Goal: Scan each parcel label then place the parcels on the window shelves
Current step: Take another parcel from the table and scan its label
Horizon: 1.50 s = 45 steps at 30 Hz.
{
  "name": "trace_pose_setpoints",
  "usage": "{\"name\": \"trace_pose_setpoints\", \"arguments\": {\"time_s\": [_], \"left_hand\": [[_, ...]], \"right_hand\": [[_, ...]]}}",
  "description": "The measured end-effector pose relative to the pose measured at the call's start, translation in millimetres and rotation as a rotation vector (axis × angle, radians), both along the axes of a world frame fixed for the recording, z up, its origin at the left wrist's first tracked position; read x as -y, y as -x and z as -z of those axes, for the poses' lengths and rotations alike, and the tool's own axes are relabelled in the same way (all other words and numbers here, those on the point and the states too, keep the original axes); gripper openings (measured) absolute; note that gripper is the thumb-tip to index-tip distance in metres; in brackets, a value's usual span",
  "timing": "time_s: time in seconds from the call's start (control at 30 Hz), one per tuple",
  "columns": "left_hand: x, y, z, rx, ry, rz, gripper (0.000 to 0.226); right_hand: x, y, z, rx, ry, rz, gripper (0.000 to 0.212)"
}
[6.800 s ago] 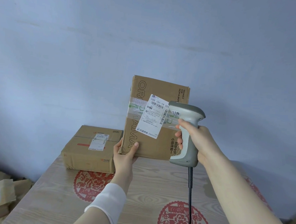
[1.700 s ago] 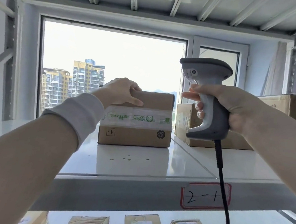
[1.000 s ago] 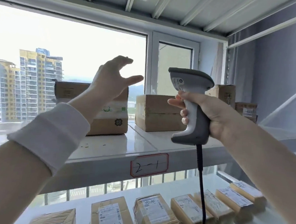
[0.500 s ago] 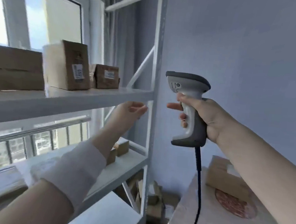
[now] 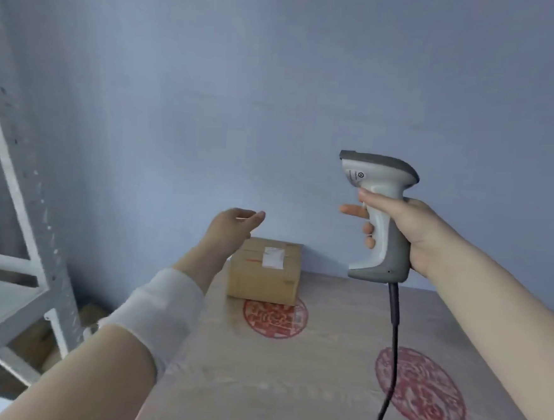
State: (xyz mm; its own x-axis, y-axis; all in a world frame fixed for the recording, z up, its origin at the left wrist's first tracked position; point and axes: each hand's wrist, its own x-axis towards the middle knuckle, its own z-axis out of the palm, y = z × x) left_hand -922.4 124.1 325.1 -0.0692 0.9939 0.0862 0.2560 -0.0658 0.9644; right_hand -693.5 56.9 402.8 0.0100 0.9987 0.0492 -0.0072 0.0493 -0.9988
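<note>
Though blurred throughout, plainly a small room: blue-grey wall across the upper half, with a pale wood-grain table standing against it. Printed on the tabletop, two round red patterns, one toward the far edge, one nearer and to the right. At the left edge, a white metal shelf rack with a slanted brace, just beside the table. Under its lowest shelf, brown boxes on the floor, too blurred to count.

On the far part of the table, close to the wall, a single brown parcel lying flat, with its near bottom edge overlapping the far red pattern. Stuck on its top face, a white label, print unreadable.

Reaching out over the table's left side, the left hand, with a white cuff round the forearm. Fingers loosely extended, a little bent, gripping nothing. Placed above and left of the parcel, crossing its upper left corner in the picture. Touching or not: cannot tell.

To the right and higher, the right hand, wrapped round the handle of a grey and white scanner held upright, head turned left. Lower fingers curled round the grip, forefinger stretched straight out by the trigger. Hanging from the handle's base, a dark cable running down across the nearer red pattern. Scanner well apart from the parcel, above and to its right.
</note>
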Motion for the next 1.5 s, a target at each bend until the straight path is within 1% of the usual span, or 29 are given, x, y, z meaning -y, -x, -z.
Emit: {"name": "trace_pose_setpoints", "arguments": {"time_s": [0.13,0.23,0.4,0.47,0.6,0.67,0.73,0.83,0.9,1.0,1.07,1.17,1.27,1.3,1.4,1.5], "left_hand": [[-83,-14,32,0.075,0.119,-0.002,0.062],[-138,-19,63,0.108,0.235,-0.018,0.075],[-216,-32,121,0.128,0.39,-0.11,0.085],[-239,-35,147,0.126,0.456,-0.144,0.093],[-282,-24,200,0.102,0.566,-0.264,0.107],[-299,-16,225,0.14,0.637,-0.367,0.115],[-313,-12,246,0.192,0.692,-0.419,0.112],[-332,-8,275,0.323,0.737,-0.401,0.097],[-344,-6,289,0.373,0.73,-0.387,0.087],[-367,2,309,0.548,0.717,-0.432,0.084],[-378,7,319,0.655,0.737,-0.464,0.07],[-385,11,331,0.679,0.745,-0.447,0.046],[-391,14,339,0.769,0.718,-0.482,0.029],[-392,14,341,0.78,0.708,-0.498,0.029],[-393,14,344,0.716,0.666,-0.53,0.044],[-393,16,345,0.663,0.657,-0.527,0.045]], "right_hand": [[-64,-30,19,0.057,0.036,0.101,0.008],[-118,-41,45,0.029,0.119,0.14,0.009],[-201,-49,107,-0.015,0.264,0.165,0.013],[-230,-52,133,-0.021,0.308,0.174,0.014],[-290,-57,181,-0.047,0.38,0.167,0.014],[-321,-58,206,-0.077,0.425,0.143,0.013],[-349,-58,232,-0.118,0.483,0.12,0.011],[-385,-53,272,-0.153,0.556,0.116,0.009],[-406,-51,294,-0.162,0.577,0.129,0.01],[-431,-46,324,-0.156,0.612,0.161,0.012],[-445,-41,340,-0.138,0.642,0.175,0.013],[-461,-33,358,-0.132,0.696,0.214,0.011],[-471,-27,368,-0.138,0.734,0.269,0.013],[-472,-26,371,-0.135,0.735,0.282,0.014],[-473,-24,373,-0.12,0.737,0.314,0.016],[-473,-24,373,-0.098,0.743,0.321,0.017]]}}
